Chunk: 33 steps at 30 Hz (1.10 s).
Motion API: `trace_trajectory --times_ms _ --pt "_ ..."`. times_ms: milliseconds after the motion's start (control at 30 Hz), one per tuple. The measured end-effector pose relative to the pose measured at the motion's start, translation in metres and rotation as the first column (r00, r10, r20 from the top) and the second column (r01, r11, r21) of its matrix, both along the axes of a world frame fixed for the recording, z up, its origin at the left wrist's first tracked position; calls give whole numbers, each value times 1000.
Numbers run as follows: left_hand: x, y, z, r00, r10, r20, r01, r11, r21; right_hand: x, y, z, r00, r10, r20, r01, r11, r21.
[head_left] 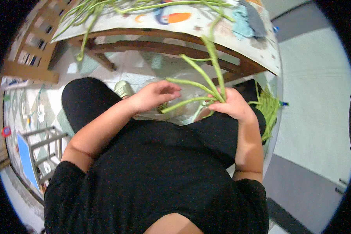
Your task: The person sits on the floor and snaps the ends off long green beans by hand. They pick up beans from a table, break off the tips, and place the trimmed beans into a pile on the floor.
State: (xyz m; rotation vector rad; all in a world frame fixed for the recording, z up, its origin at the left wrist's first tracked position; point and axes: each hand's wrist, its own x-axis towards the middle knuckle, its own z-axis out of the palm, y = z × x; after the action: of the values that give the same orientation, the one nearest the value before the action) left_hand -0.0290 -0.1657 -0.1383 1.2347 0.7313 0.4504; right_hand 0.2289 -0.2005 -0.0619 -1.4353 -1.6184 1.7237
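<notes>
Several long green beans (201, 72) fan out from my right hand (234, 104), which is closed around their gathered ends above my right thigh. Some of them point up toward the table edge, others reach left. My left hand (156, 95) is level with it, a short way to the left, with its fingers loosely bent and the thumb apart; nothing shows in it. The tip of the lowest held bean comes close below its fingers. Between my legs, under the hands, is a clear plastic bag (187, 87), partly hidden.
Ahead stands a wooden table with a patterned white cover (218, 37), long beans (144, 7) and a blue-grey cloth (243, 21) on it. A bunch of long beans (268, 111) hangs beside my right leg. At left are a wooden chair (31, 72) and a blue-topped stool (29, 160).
</notes>
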Motion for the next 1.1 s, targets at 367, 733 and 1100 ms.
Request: trace_trajectory --times_ms 367,733,1100 --pt "1 4 3 995 -26 -93 26 1000 2 114 -62 133 604 -486 -631 791 268 550" --pt "19 1 4 988 -7 -152 -3 998 -70 224 -115 208 170 -980 -104 641 30 767" --pt "30 5 10 963 6 -268 -18 999 -41 398 -105 -62 -143 -816 560 593 382 709"
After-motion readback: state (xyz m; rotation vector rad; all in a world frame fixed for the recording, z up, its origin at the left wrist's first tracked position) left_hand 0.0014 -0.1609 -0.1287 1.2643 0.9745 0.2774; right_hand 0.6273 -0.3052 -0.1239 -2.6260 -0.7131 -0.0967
